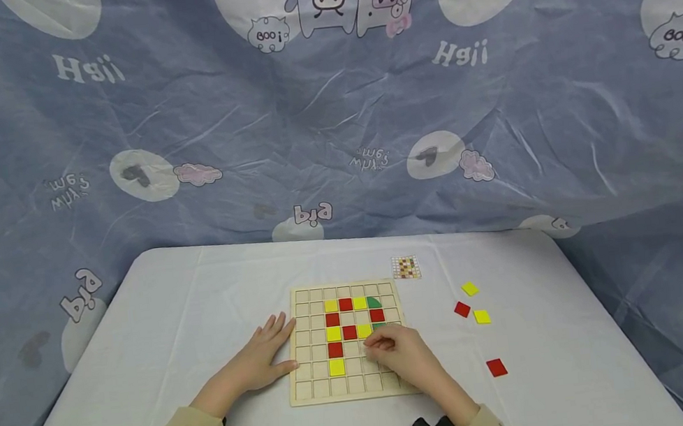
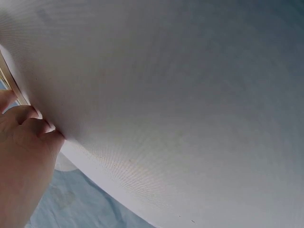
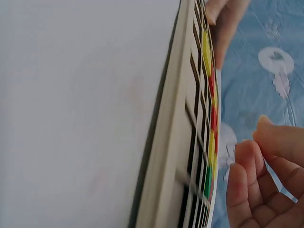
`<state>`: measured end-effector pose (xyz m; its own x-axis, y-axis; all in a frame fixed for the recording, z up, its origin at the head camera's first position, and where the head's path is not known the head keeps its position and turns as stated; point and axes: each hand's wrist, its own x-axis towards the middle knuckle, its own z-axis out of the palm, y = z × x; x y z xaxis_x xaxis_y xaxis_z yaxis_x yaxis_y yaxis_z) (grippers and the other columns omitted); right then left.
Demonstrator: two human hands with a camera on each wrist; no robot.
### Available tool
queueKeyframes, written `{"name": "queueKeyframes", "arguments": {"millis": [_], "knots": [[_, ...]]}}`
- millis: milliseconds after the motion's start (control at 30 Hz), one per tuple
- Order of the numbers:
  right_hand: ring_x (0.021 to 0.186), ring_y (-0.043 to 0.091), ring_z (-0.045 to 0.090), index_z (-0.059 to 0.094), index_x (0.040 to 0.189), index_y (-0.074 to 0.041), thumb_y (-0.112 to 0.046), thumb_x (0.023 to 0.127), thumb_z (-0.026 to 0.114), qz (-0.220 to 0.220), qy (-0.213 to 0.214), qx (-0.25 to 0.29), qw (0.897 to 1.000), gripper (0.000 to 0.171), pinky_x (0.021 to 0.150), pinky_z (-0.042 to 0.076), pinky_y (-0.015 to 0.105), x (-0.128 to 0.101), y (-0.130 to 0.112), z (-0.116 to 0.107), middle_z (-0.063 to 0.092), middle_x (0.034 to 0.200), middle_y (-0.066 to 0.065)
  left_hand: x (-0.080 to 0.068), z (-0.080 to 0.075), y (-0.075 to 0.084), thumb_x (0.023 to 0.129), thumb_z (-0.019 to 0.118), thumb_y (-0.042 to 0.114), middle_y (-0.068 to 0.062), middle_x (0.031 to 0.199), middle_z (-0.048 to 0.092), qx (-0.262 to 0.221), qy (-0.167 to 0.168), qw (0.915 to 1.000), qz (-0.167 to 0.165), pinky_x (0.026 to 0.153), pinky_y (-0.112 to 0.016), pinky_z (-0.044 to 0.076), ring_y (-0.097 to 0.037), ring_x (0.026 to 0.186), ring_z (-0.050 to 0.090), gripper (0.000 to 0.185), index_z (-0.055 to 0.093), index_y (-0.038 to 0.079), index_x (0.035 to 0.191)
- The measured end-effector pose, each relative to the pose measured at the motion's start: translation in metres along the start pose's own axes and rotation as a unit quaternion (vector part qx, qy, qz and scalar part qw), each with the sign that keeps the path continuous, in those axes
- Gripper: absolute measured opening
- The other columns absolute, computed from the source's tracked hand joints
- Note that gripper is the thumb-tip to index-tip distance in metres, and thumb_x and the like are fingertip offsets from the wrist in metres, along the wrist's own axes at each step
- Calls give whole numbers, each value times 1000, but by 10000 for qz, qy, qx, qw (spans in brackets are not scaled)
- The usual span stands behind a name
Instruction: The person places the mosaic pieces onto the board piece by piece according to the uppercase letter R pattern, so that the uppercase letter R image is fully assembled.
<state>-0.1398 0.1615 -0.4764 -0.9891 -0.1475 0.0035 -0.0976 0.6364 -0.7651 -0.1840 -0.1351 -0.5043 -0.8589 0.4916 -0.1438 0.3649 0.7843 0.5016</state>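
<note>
At twelve o'clock, cartoon-print cloth [image 1: 293,120] backs the white tabletop [image 1: 231,296]; mid-table lies the gridded board [image 1: 323,388]. Splayed left grip [image 1: 266,355] touches its nine-o'clock edge; right grip [image 1: 403,353], at four, curls fingertips together, contents unclear.

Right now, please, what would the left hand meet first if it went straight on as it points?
Likely the left edge of the grid board, which the left hand seems to touch.

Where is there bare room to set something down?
Two wide patches: the table left of the left hand, and the cloth right of the loose tiles. Crowded: the grid board, with placed tiles and the right hand over it.
</note>
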Motion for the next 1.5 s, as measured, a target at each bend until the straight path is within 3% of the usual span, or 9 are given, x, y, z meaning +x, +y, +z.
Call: {"name": "queueKeyframes", "arguments": {"millis": [200, 333, 633, 900, 1133, 1500], "knots": [[72, 8, 59, 74, 92, -13, -11, 84, 77, 682, 593, -35, 9959, 9, 63, 51, 18, -9, 27, -34, 67, 83, -4, -1, -2, 2, 91, 68, 40, -19, 163, 20, -7, 21, 10000, -10, 122, -58, 16, -41, 152, 12, 82, 29, 7, 155], [75, 9, 62, 74, 96, -9, -9, 85, 75, 903, 869, -141, 9920, 11, 63, 52, 19, -10, 49, -60, 70, 86, 1, -2, -2, 2, 91, 68, 40, -19, 163, 20, -19, 27, 10000, -3, 122, -58, 16, -41, 151, 13, 82, 30, 7, 155], [93, 24, 66, 71, 110, -6, -18, 89, 73, 1501, 1299, -553, 9785, 24, 70, 54, 24, -8, 91, -113, 71, 104, 12, -1, 0, 0, 92, 67, 41, -20, 163, 20, -43, 51, 10000, 60, 122, -59, 15, -42, 151, 12, 81, 29, 8, 155], [98, 28, 61, 69, 115, -4, -20, 90, 71, 1694, 1275, -780, 9742, 30, 74, 52, 28, -2, 111, -122, 66, 113, 17, -1, 1, -1, 92, 66, 42, -19, 163, 19, -15, 30, 10000, 61, 122, -58, 16, -41, 151, 12, 81, 29, 8, 155], [102, 34, 58, 68, 116, -1, -20, 89, 72, 1521, 1065, -987, 9776, 33, 84, 53, 45, 7, 117, -124, 62, 118, 22, -1, -1, 0, 92, 67, 41, -20, 163, 19, -44, 28, 10000, 82, 122, -59, 16, -42, 151, 12, 81, 29, 7, 155], [88, 28, 55, 69, 113, 2, -15, 86, 76, 1654, 951, -1235, 9738, 33, 74, 52, 38, 17, 113, -118, 62, 105, 21, -1, 0, 0, 92, 67, 41, -20, 163, 19, -45, 27, 9999, 95, 122, -59, 15, -42, 151, 12, 81, 29, 7, 155]]}}
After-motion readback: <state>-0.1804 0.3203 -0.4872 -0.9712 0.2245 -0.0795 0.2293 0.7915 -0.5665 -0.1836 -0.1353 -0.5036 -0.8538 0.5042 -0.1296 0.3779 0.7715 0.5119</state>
